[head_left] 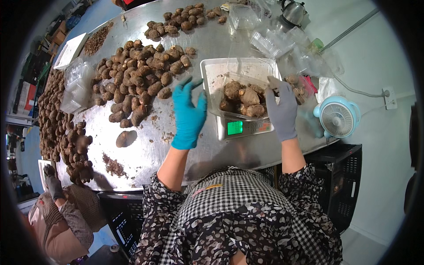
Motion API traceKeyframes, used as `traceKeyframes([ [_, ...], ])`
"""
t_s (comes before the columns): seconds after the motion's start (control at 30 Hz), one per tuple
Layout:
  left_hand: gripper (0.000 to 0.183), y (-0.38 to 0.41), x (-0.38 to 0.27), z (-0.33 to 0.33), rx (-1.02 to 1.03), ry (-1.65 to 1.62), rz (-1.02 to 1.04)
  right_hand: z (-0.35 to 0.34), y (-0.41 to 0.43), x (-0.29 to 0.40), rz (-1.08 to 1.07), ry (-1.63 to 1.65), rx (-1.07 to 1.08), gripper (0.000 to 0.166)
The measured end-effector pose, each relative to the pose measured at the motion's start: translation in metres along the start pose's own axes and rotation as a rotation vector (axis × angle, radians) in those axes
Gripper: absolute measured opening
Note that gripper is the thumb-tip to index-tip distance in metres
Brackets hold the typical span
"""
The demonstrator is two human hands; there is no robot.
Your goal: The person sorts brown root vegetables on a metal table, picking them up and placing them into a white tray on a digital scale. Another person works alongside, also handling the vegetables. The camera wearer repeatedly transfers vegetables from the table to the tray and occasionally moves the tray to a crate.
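Note:
A clear plastic clamshell box [228, 114] filled with brown taro corms [249, 96] rests on the white tray of a digital scale [207, 71] with a lit green display. My left hand [189, 114], in a teal glove, is held just left of the tray with fingers spread and nothing in it. At the box's right side is my right hand [282, 107] in a grey glove, its thumb and fingers apart near the box's edge; whether it touches the plastic cannot be told. A large pile of similar corms [137, 73] lies left of the scale.
Stacked clear boxes [77, 86] stand left of the pile, more empty ones [275, 41] at the back right. A blue fan [337, 120], a metal kettle [293, 12] and soil crumbs [113, 165] are on the metal table. At lower left, a co-worker's gloved hand [54, 185] is near another corm heap.

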State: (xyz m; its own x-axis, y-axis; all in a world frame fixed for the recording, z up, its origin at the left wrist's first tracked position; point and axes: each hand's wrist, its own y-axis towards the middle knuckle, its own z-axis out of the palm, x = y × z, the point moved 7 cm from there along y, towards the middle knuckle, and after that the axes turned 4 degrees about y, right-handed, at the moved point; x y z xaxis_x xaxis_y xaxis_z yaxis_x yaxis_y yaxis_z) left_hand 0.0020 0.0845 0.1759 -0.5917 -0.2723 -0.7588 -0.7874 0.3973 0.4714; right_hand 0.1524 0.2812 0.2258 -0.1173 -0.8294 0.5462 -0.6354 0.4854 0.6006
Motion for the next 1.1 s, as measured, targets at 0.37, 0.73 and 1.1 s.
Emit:
traceKeyframes([
  [0.37,0.023,-0.048,0.091,-0.051,-0.052,-0.386,-0.422,-0.054,-0.006,-0.021,0.056,-0.061,-0.138,0.019],
  [0.73,0.024,-0.046,0.100,-0.047,0.014,-0.422,-0.490,-0.068,-0.024,-0.055,0.218,0.014,-0.125,0.018],
  [1.1,0.024,-0.003,0.027,0.010,0.193,-0.281,-0.196,-0.050,-0.028,-0.056,0.277,0.128,-0.002,0.014],
])
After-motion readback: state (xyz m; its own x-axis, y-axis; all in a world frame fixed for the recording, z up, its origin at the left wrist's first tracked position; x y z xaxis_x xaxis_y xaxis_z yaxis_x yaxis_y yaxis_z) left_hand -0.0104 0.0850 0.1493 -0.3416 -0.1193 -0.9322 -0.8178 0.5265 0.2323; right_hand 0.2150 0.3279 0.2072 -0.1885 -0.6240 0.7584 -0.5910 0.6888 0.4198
